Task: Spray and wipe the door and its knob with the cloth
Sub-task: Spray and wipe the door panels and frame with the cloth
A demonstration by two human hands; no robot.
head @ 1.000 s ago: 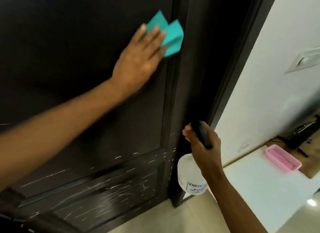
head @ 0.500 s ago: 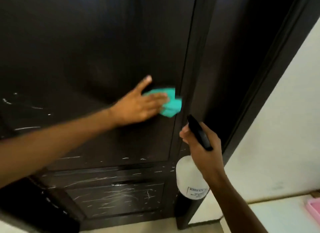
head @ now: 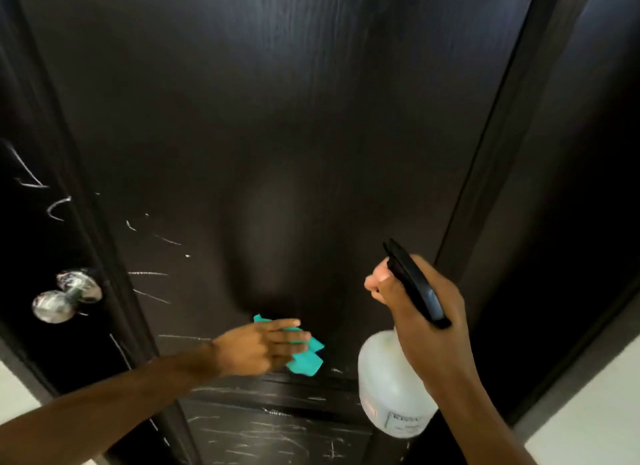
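Observation:
A dark brown panelled door [head: 277, 135] fills the view, with white scratch marks on its lower and left parts. My left hand [head: 259, 348] presses a teal cloth [head: 306, 359] flat against the door, just above the lower panel's ledge, fingers straight. My right hand [head: 415, 312] grips the black trigger head of a white spray bottle [head: 388, 395], held upright in front of the door's right edge. A shiny metal knob [head: 65, 298] sticks out at the door's left side, apart from both hands.
The dark door frame [head: 519, 153] runs up the right side. A pale wall [head: 595, 419] shows at the lower right and a small pale patch of wall or floor [head: 14, 392] at the lower left.
My left hand has slid the cloth down the door and a little leftward, to the bottom of the upper panel. The view has swung left, bringing the knob into sight. The bottle stays held.

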